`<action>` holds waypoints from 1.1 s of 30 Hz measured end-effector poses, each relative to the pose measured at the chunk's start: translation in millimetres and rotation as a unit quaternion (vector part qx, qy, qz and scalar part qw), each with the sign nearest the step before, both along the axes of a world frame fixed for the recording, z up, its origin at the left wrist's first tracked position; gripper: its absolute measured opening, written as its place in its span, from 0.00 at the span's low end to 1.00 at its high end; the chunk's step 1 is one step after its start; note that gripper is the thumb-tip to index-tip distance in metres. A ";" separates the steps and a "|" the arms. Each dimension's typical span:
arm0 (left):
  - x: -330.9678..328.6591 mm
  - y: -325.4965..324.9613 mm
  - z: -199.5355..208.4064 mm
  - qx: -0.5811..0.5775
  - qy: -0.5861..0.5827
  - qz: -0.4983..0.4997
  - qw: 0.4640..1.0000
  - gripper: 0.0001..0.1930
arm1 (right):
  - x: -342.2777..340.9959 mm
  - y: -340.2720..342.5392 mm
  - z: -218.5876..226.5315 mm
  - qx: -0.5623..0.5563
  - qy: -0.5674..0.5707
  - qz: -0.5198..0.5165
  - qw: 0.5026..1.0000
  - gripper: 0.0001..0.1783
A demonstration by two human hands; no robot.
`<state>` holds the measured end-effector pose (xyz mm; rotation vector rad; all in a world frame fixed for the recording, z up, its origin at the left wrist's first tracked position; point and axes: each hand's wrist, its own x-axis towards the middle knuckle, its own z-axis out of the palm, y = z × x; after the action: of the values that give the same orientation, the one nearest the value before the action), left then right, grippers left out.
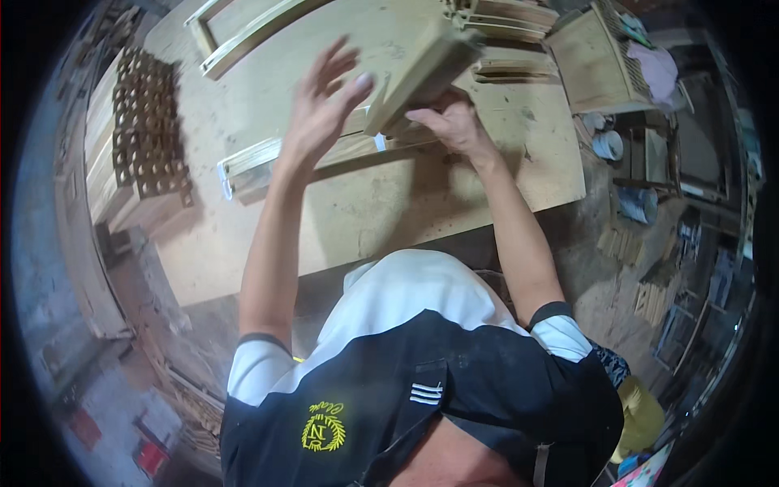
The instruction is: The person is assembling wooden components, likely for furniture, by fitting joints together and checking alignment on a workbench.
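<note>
The largest item is the tabletop (365, 219), pale and marked in places. Along its left edge stands a large stack of wooden members (150, 130), their upper faces lined with rows of holes; these are judged prepared but unused. Beside the far right corner sits a wooden box (588, 73) (what supports it cannot be made out).

Toward the far left corner lies a wooden frame (251, 36). One corner is visibly joined, so some assembly is judged done; the picture cuts off the rest, and completion cannot be confirmed. Across the middle, between the far and near edges, lie long rails (256, 162), with a whitish fitting (227, 191) at the left end. Near the far right corner are piles of shorter pieces (515, 69), loose and judged left to be worked.

The work in hand is judged part-way: the wooden piece (430, 69) is raised and tilted above the rails, toward their right end, and no joint to them is visible. It is blurred; whether it is one length or several together cannot be told.

The right hand (458, 122) grips its lower part, thumb on the near side. The left hand (324, 97) is empty, fingers spread, near the piece but apparently not touching it.
</note>
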<state>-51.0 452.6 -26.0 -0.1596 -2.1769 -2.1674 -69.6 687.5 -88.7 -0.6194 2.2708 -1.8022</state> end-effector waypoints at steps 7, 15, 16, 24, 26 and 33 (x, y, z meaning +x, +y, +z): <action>-13.4 72.1 -16.8 0.034 0.018 0.114 0.993 0.21 | -17.6 -4.6 0.0 0.090 0.035 0.118 0.988 0.17; 29.3 67.0 -65.3 -0.136 0.216 0.244 0.936 0.22 | -9.7 -1.5 -8.3 0.096 0.195 0.213 0.953 0.15; 28.0 67.7 -62.9 -0.135 0.222 0.248 0.933 0.24 | -12.9 -1.2 -22.2 0.141 0.241 0.201 0.939 0.16; 34.6 45.8 -57.9 -0.067 0.171 0.176 0.967 0.34 | -6.0 12.1 -48.6 0.181 0.341 0.153 0.910 0.15; 49.6 3.4 -58.7 -0.176 0.276 0.223 0.918 0.38 | 31.1 3.2 -11.9 0.154 0.148 0.034 0.976 0.17; 108.0 -290.7 -80.0 -0.144 -0.128 0.701 0.686 0.60 | 111.5 62.5 -17.3 0.170 -0.050 -0.113 0.978 0.19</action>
<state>57.0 161.9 -106.1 1.3685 -1.5747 -0.9154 41.9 750.0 -106.0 -0.2137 2.5771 -1.4350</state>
